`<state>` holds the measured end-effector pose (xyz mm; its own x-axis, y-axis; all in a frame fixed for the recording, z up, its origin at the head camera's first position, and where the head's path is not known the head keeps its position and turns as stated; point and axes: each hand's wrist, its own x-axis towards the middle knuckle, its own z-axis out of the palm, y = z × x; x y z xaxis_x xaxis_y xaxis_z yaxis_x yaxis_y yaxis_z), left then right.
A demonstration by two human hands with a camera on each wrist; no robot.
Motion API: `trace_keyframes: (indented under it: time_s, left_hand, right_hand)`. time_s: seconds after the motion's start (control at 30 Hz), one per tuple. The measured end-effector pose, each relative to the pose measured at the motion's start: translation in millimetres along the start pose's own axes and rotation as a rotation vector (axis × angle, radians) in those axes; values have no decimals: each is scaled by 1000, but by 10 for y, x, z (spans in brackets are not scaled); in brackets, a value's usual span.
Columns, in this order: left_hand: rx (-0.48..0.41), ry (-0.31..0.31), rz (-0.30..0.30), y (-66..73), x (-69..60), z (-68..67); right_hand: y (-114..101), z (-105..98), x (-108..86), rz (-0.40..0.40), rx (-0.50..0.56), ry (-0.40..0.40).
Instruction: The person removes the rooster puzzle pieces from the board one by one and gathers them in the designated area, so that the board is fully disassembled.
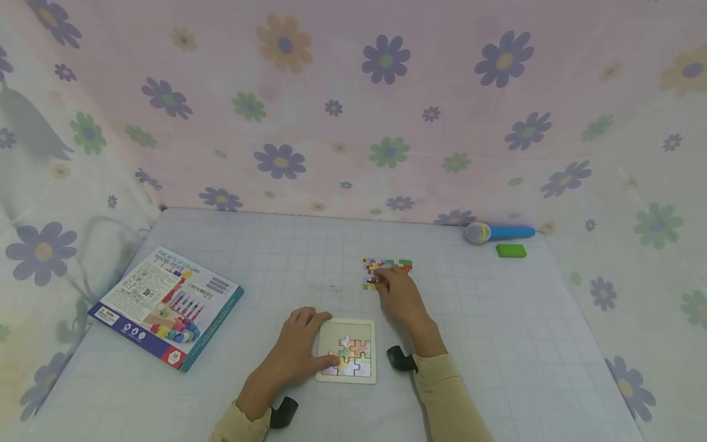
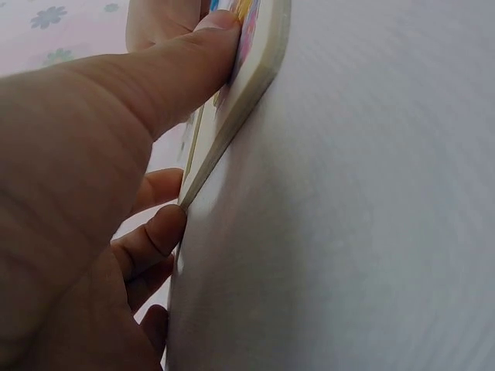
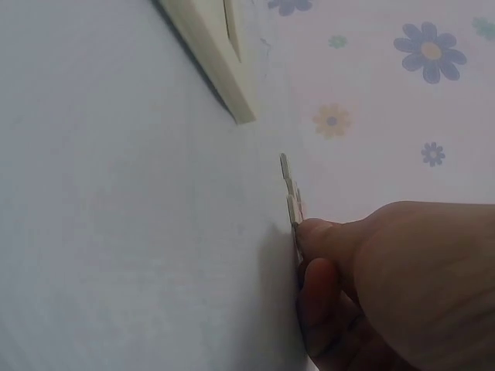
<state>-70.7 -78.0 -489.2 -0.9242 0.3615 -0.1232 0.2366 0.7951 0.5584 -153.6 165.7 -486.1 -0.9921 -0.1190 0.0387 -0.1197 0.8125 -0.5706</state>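
Plainly, one table [image 1: 497,331] lay beneath both hands, with one box [image 1: 171,301] well left of the left hand [image 1: 298,344], whose fingers were spread and whose thumb rested on one puzzle tray [image 1: 331,333], right beside it. Beyond the right hand [image 1: 403,301], to its right, lay one microphone [image 1: 505,232], then one green block [image 1: 510,250]. The right hand's bent fingers touched loose puzzle pieces [image 1: 368,283], blocking a full count; whether they pinched one could not be told.
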Motion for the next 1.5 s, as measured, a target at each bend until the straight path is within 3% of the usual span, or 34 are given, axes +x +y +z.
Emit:
trace_keyframes:
  time_s: [0.3,0.5,0.7,1.0,1.5]
  left_hand:
    - [3,3,15,-10,3,-5]
    - [7,-7,17,-29,4,6]
    - [11,-24,21,-39,11,7]
    - [1,-13,17,-30,7,-9]
    - [-4,-2,22,-28,7,0]
  right_hand:
    - [-84,69,-222,-16,14,61]
    - [-258,170,-623,-105,52,-52]
    - [-335,178,-884,-160,84,-163]
    - [-329,145,-904,-204,61,-277]
    - [-371,163,-883,-193,18,-291]
